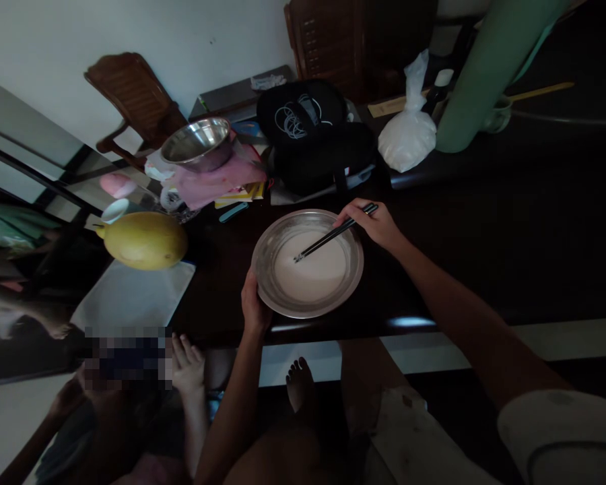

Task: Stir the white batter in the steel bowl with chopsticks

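A wide steel bowl [264, 286] stands near the front edge of the dark table, with a pale, milky liquid [316, 273] covering its bottom. My left hand [255, 306] grips the bowl's near left side, its fingers partly hidden behind the wall. Over the far right rim, my right hand [371, 225] is closed around a pair of black chopsticks [336, 232]. Their tips point down and left and meet the liquid near the middle of the bowl.
Behind the bowl lies a black bag [318, 148] with a white cable. A tied plastic bag of white powder [408, 141] stands beside a green cylinder [485, 81]. Leftward are a second steel bowl [196, 162], a yellow fruit [146, 241] and another person's hand [188, 367].
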The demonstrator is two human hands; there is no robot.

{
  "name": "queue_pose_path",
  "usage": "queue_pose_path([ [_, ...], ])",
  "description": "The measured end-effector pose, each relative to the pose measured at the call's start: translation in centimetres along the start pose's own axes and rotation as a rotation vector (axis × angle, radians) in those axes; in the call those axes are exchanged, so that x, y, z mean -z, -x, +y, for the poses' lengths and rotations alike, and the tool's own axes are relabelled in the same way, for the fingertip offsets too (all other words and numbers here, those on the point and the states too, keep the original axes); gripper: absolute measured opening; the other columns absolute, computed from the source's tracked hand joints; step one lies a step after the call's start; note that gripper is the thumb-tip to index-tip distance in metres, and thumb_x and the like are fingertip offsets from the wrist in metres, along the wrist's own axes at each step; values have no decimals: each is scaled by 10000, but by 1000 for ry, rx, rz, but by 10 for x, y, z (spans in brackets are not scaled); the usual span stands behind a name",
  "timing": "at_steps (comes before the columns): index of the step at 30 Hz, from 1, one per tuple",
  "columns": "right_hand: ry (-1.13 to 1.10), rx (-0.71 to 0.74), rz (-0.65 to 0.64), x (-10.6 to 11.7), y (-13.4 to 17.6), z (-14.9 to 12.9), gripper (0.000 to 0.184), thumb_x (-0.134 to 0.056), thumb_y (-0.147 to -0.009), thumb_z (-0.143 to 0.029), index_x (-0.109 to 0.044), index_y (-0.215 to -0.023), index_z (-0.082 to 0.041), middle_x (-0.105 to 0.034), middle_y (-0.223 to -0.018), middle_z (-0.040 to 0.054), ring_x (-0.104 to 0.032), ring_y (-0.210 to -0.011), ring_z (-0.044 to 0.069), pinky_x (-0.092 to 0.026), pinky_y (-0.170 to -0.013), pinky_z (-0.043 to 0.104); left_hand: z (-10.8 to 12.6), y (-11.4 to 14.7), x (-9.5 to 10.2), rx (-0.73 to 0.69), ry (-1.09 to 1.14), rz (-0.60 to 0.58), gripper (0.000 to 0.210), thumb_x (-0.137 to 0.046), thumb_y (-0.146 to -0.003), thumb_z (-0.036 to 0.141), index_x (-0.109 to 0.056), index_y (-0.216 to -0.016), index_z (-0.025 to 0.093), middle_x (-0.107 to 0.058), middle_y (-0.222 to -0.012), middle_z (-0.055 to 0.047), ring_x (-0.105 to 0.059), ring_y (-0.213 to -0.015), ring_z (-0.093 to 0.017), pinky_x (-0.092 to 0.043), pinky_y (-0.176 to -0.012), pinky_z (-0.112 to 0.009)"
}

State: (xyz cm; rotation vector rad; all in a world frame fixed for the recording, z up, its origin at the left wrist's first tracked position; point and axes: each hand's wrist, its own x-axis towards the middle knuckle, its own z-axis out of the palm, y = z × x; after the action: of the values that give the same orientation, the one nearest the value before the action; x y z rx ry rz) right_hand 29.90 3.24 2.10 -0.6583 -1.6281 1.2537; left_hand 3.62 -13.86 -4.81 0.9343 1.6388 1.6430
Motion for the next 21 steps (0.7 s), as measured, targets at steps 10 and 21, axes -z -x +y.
queue_pose_path([
  [10,-82,-50,-75,-2,1,1,389,-591,-872,-550,-685,-756,-191,-736,-673,21,-709,-670,151,-562,-731,294,2,0,-4,-20,-2,10,514,-520,-889,557,-650,-1265,231,-654,-1296,-45,-543,-1283,-258,-392,-1105,-369],
  [21,-92,-33,90,2,-3,2,375,-590,-880,-530,-659,-727,-194,-696,-604,10,-679,-623,138,-550,-670,282,2,1,-3,-47,-16,3,508,-546,-873,553,-661,-1253,235,-664,-1274,-50,-544,-1282,-268,-387,-1111,-383],
])
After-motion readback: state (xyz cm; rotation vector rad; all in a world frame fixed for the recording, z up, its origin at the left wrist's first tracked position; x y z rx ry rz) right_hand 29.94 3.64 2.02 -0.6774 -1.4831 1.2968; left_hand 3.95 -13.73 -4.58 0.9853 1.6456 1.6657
